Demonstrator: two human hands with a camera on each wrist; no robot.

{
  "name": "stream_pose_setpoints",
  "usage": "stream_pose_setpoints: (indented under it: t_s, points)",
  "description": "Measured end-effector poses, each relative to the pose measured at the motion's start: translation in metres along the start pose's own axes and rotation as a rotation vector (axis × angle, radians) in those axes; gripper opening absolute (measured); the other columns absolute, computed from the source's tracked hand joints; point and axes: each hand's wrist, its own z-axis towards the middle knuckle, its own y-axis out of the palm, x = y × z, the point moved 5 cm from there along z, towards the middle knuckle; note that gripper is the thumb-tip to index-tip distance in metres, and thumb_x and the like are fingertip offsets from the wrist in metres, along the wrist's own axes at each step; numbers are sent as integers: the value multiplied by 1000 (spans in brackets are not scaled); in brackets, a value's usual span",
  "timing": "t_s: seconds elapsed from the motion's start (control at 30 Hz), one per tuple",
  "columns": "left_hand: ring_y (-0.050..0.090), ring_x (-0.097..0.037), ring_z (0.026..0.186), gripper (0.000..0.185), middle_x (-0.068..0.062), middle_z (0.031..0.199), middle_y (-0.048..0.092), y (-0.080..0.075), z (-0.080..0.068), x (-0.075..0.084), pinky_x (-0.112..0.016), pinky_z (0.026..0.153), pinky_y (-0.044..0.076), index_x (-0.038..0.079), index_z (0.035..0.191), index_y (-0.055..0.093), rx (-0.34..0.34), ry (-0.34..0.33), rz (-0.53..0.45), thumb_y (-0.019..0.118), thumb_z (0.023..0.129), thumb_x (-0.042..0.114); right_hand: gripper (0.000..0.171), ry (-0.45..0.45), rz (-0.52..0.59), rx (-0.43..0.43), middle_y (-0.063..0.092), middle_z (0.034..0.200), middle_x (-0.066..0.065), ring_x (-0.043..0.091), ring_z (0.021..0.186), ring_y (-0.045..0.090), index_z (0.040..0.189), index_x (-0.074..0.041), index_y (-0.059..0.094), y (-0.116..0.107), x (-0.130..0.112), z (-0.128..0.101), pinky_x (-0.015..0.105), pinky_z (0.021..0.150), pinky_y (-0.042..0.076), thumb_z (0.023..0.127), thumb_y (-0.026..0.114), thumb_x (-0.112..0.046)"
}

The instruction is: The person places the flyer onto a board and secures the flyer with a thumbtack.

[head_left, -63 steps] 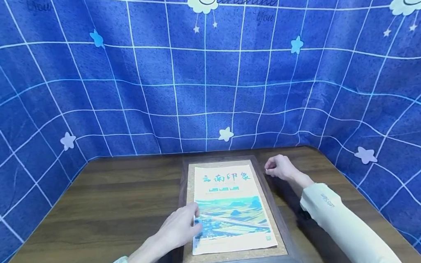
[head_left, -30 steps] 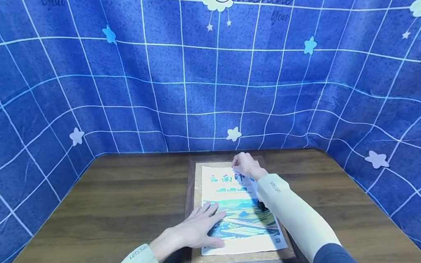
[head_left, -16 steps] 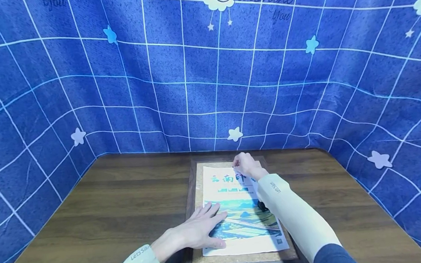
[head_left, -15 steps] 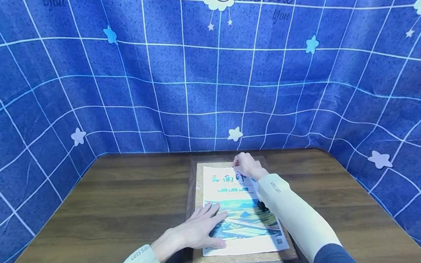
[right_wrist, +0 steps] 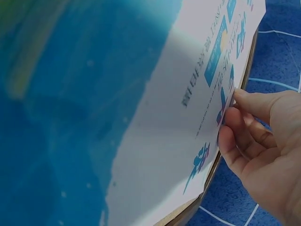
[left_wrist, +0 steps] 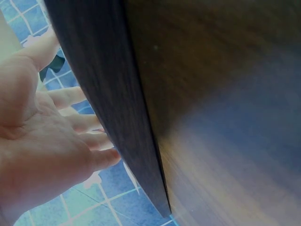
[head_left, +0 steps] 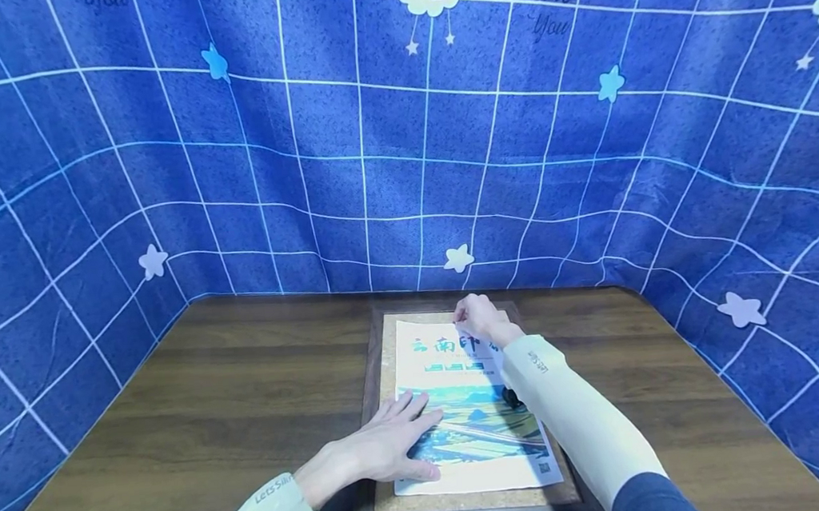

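Left hand lies flat, fingers straight, on the poster's near-left part. Right hand pinches the poster's far-right edge. Poster lies on the framed corkboard on the surface.

Head view: right forearm covers the poster's right edge and upper right corner. Frame's near rail cut off by the bottom edge. Small print and the code at the poster's lower right too small to read. Right wrist view: poster's near half blurred. Left wrist view: left hand cropped at the picture's left edge, worktop blurred.
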Motion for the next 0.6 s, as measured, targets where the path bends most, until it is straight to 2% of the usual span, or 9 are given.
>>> stream_pose_setpoints:
  t_s: [0.33, 0.6]
  points:
    - [12, -38, 150, 79, -16, 161, 18, 0, 0, 0, -58, 119, 14, 16, 151, 33, 9, 14, 7, 59, 88, 56, 9, -14, -15, 16, 74, 88, 6, 17, 78, 66, 89, -10, 75, 1, 0, 1, 35, 80, 55, 85, 68, -7]
    - [12, -37, 150, 79, -15, 161, 18, -1, 0, 1, -56, 119, 14, 16, 151, 33, 3, 3, 5, 60, 88, 55, 8, 9, -18, 7, 73, 89, 5, 16, 79, 65, 88, -12, 75, 2, 1, 3, 35, 81, 54, 85, 69, -8]
